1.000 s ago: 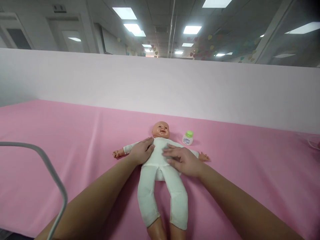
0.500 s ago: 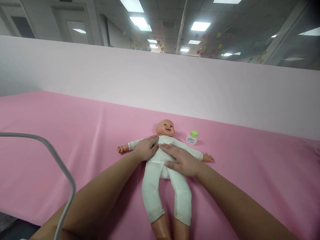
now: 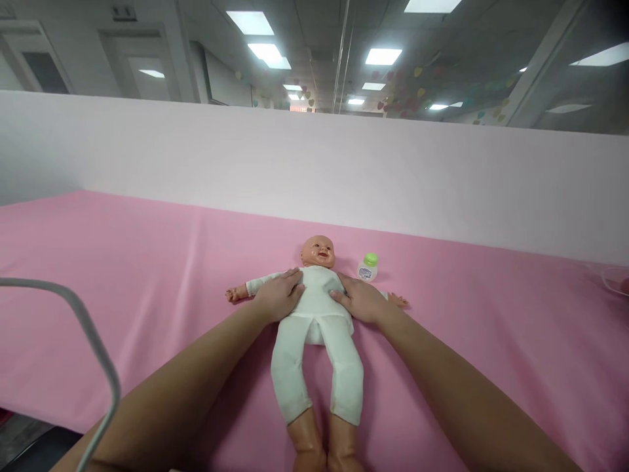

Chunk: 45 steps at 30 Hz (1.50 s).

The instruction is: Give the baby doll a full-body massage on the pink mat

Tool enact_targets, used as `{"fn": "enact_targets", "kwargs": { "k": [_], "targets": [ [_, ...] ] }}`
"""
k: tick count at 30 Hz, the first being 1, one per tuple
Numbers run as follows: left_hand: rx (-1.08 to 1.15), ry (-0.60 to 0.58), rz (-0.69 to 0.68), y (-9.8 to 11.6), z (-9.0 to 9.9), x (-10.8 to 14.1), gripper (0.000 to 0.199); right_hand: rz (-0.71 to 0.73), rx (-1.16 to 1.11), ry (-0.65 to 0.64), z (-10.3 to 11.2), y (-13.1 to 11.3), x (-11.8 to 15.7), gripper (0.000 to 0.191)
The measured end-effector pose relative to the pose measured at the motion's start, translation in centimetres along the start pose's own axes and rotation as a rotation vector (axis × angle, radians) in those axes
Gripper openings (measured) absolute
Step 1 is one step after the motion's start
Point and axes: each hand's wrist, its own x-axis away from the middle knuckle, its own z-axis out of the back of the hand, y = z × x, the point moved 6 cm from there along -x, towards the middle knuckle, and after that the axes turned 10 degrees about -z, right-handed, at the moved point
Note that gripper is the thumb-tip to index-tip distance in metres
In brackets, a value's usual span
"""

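A baby doll in a white cloth suit lies on its back, head away from me, arms spread out. My left hand rests on the left side of its chest and upper arm, fingers stretched toward the shoulder. On the other side, my right hand lies over the doll's side and upper arm, its thumb on the chest. Neither hand is closed round the doll. Just beyond my right hand stands a small clear bottle with a green cap.
The doll lies on a pink sheet below a white partition. A grey cable hangs at the near left. A clear object is partly visible at the right edge.
My right hand has moved from the middle of the doll's chest to its right side in view. My left hand stays near the shoulder. The camera view has shifted slightly.
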Motion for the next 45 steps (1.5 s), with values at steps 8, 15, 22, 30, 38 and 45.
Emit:
{"fn": "enact_targets", "kwargs": {
  "k": [8,15,22,30,38,45],
  "targets": [
    [0.107,-0.189,-0.328,8.4,2.3,8.0,0.059,-0.005,-0.003,0.041,-0.6,0.4,-0.4,0.067],
    [0.187,-0.312,-0.499,9.6,1.9,8.2,0.074,-0.015,0.02,0.058,-1.0,0.9,-1.0,0.072],
    [0.141,-0.197,-0.232,4.9,0.5,2.0,0.07,-0.012,-0.001,0.038,-0.8,0.7,-0.6,0.073],
    [0.103,-0.059,-0.04,1.1,0.1,-1.2,0.073,-0.028,-0.043,0.004,-0.7,0.6,-0.4,0.071],
    [0.111,0.017,0.044,-1.6,-1.2,-1.5,0.074,-0.027,0.025,-0.019,0.7,-0.7,0.7,0.07],
    [0.137,0.018,0.034,-1.5,-1.4,-1.2,0.074,0.329,-0.042,-0.203,1.8,-7.2,7.3,0.082]
  ]
}}
